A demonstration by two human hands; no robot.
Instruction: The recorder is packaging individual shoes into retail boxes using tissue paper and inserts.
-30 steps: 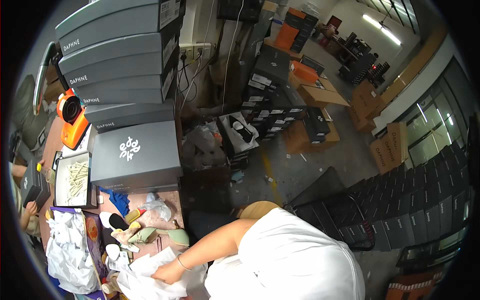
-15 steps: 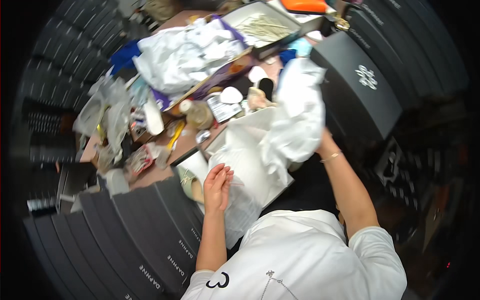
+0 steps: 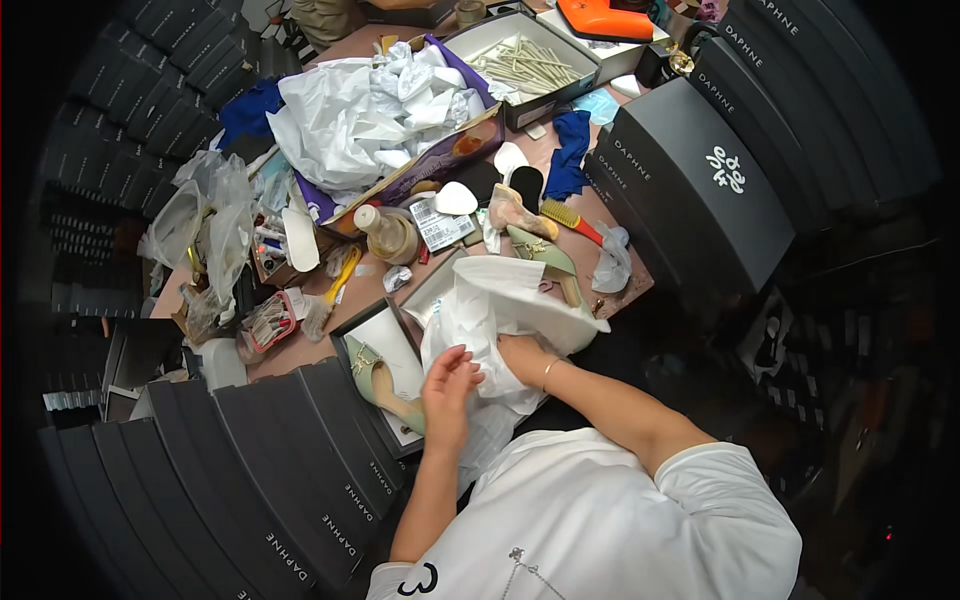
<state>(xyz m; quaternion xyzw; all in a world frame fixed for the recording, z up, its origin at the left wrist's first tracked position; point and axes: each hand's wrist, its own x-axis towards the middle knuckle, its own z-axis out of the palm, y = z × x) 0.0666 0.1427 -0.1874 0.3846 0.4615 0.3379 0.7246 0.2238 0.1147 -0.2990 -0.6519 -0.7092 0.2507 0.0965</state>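
White tissue paper [image 3: 465,320] lies crumpled over an open shoe box [image 3: 435,290], one flap standing up toward the right. My right hand [image 3: 520,360] reaches into this paper from the right; its fingers are hidden there. Close on its left is my left hand [image 3: 450,390], palm turned inward, fingers loosely bent and a little apart, nothing visible in them. A pale green shoe [image 3: 372,372] with a gold-coloured ornament rests in the box's left part, beside my left hand. Behind the raised flap, a second pale green shoe [image 3: 548,250] sits on the table, partly covered.
Dark shoe boxes [image 3: 270,470] are stacked at the near left, with more [image 3: 690,190] at the right. A purple carton [image 3: 440,160] of crumpled paper stands farther back, near a tray of pale sticks [image 3: 530,65]. A brush [image 3: 572,222] and bottle [image 3: 385,235] lie closer.
My right hand has swung left and down from the lifted paper into the middle of it. The paper has dropped, uncovering the shoe behind. My left hand has shifted slightly right.
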